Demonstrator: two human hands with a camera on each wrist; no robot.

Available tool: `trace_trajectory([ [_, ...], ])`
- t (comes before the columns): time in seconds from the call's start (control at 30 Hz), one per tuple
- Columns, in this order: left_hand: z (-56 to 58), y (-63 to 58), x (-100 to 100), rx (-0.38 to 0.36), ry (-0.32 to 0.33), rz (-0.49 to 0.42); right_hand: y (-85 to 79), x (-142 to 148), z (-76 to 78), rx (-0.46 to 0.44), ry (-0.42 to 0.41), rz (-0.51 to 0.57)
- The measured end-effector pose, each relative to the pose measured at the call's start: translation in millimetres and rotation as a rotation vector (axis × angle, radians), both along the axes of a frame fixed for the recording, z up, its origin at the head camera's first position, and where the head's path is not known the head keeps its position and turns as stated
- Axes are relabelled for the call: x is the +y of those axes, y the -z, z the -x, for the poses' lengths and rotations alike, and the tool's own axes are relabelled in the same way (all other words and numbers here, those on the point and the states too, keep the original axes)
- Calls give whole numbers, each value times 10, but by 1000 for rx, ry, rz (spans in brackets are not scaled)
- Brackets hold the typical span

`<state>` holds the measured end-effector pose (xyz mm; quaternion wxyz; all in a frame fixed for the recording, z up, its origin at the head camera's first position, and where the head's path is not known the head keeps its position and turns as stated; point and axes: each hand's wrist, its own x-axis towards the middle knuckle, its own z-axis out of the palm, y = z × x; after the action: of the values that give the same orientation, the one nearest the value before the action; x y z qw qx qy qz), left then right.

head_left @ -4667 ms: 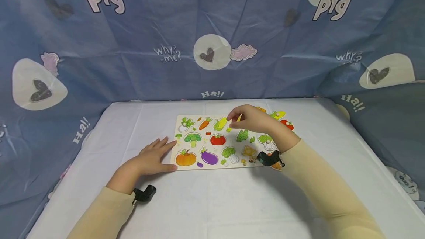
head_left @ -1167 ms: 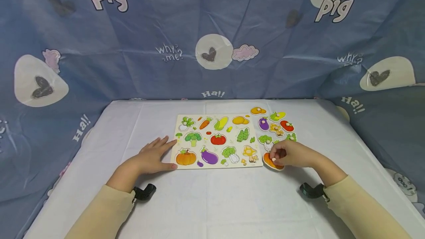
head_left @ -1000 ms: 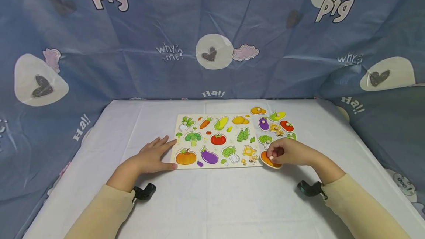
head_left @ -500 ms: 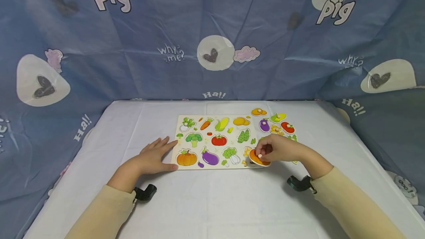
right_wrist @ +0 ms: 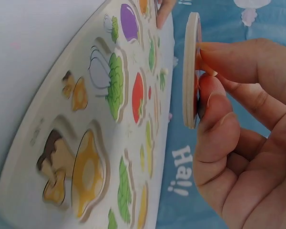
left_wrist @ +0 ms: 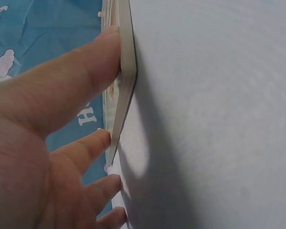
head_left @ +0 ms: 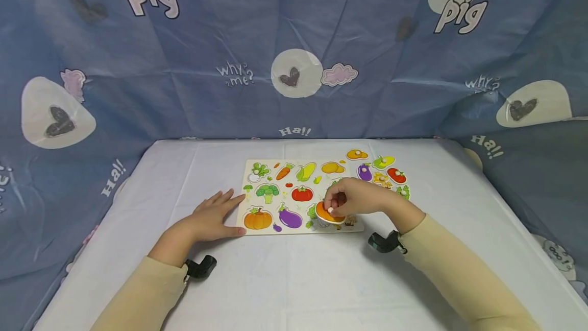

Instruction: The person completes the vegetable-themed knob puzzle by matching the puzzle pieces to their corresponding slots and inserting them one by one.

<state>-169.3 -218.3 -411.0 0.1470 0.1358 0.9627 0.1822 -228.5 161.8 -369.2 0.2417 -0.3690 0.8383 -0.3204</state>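
Observation:
My right hand (head_left: 356, 197) pinches the small knob of an orange pumpkin puzzle piece (head_left: 327, 213). In the right wrist view the pumpkin piece (right_wrist: 191, 71) is seen edge-on, raised above the wooden puzzle board (right_wrist: 26, 157). It hangs over the printed cabbage near the board's front edge and partly covers it. Spread flat, my left hand (head_left: 211, 218) rests at the board's left edge, with thumb and index finger touching it. Vegetable shapes fill the board (head_left: 275, 231), among them a pumpkin recess (head_left: 258, 219), an eggplant recess (head_left: 290, 217) and a tomato recess (head_left: 301, 194).
Loose knobbed pieces lie right of the board: a potato piece (head_left: 357, 154), a corn piece (head_left: 384, 162), an eggplant piece (head_left: 365, 171), a tomato piece (head_left: 396, 175) and a mushroom piece (head_left: 381, 179). A white cloth covers the table (head_left: 285, 280); a blue printed curtain (head_left: 206, 106) stands behind.
My right hand has come down to the loose pieces, taken the pumpkin piece by its knob and carried it left over the board. The left hand stays in place.

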Motion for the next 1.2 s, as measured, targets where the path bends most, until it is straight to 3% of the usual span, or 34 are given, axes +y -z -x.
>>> trace_trajectory([
  [0.73, 30, 52, -33, 3, 6, 7, -11, -611, 219, -42, -112, 109],
  [1.2, 49, 45, -27, -10, 12, 15, 153, -1095, 270, -64, -189, 132],
])
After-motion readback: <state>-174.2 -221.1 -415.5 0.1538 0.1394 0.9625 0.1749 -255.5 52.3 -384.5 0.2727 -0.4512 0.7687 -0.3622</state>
